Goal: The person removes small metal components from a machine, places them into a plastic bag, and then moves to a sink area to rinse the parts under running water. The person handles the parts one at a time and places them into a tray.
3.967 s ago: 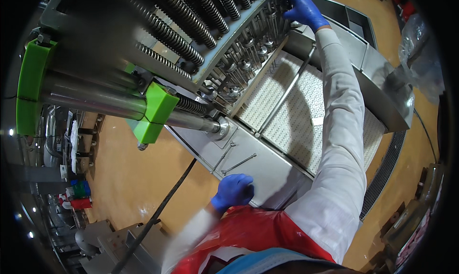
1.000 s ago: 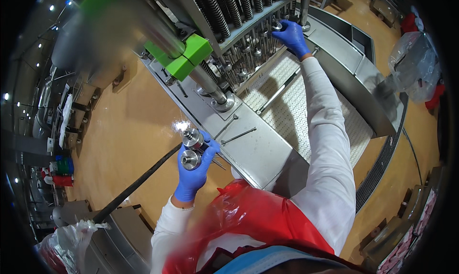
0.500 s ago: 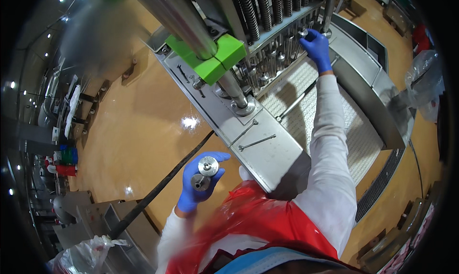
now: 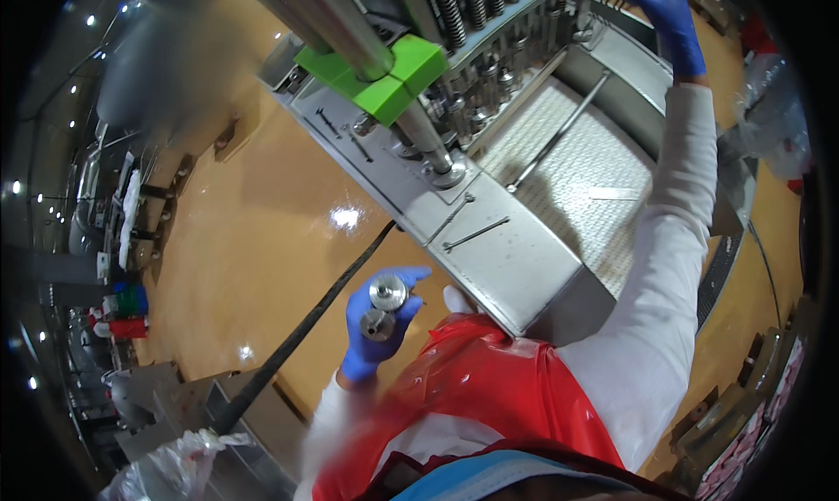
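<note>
My left hand (image 4: pixel 371 330), in a blue glove, is closed around two round metal fittings with holes in their centres. The upper fitting (image 4: pixel 388 292) is wider, and the lower fitting (image 4: pixel 377 324) sits against it. My right hand (image 4: pixel 671 24), also gloved in blue, is stretched out past the far right side of the machine's frame. Its fingers are curled together, and whatever they may hold is hidden. Between the hands stands a steel machine with a row of springs (image 4: pixel 450 11) above thin rods with metal fittings (image 4: pixel 489 86).
Two open-ended wrenches, one nearer wrench (image 4: pixel 476 233), lie on the steel ledge (image 4: pixel 516 274). A green clamp block (image 4: pixel 398 81) surrounds a thick column. A metal bar (image 4: pixel 559 134) crosses the white textured conveyor belt (image 4: pixel 603 173). A dark hose (image 4: pixel 306 326) runs at left.
My right hand has left the row of rods and fittings and moved right and farther away. My left hand still holds the two fittings, and the view has shifted slightly.
</note>
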### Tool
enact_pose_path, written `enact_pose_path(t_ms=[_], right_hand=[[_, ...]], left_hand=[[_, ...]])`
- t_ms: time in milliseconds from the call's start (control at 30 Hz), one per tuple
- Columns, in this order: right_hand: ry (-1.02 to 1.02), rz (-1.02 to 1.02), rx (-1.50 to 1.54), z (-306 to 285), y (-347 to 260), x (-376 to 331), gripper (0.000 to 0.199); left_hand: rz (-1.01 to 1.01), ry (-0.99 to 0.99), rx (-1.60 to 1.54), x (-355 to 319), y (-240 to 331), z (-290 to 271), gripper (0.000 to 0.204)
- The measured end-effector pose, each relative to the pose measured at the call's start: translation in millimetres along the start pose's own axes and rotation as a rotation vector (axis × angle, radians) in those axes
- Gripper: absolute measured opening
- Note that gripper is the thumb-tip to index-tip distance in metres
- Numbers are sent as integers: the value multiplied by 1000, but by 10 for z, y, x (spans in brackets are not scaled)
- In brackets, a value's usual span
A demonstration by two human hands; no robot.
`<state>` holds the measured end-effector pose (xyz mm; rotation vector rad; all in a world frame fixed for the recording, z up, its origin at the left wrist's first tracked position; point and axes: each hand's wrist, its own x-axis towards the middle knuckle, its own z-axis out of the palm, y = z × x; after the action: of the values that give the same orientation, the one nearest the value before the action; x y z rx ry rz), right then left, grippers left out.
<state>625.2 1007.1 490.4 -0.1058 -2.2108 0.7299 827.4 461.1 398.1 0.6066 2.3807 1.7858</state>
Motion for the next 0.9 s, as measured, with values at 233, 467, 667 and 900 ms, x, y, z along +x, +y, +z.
enact_pose_path(t_ms=[233, 467, 667, 900], right_hand=[[-668, -137, 206, -23, -1709, -1722, 34], [-716, 72, 615, 588, -1261, -1575, 50], [-381, 52, 64, 2318, 106, -1568, 38], [-172, 104, 173, 2225, -112, -1344, 35]], left_hand=[[164, -88, -233, 805, 62, 821, 51], [3, 18, -450, 572, -295, 918, 41], [76, 192, -253, 122, -201, 503, 44], [-93, 332, -157, -585, -143, 148, 48]])
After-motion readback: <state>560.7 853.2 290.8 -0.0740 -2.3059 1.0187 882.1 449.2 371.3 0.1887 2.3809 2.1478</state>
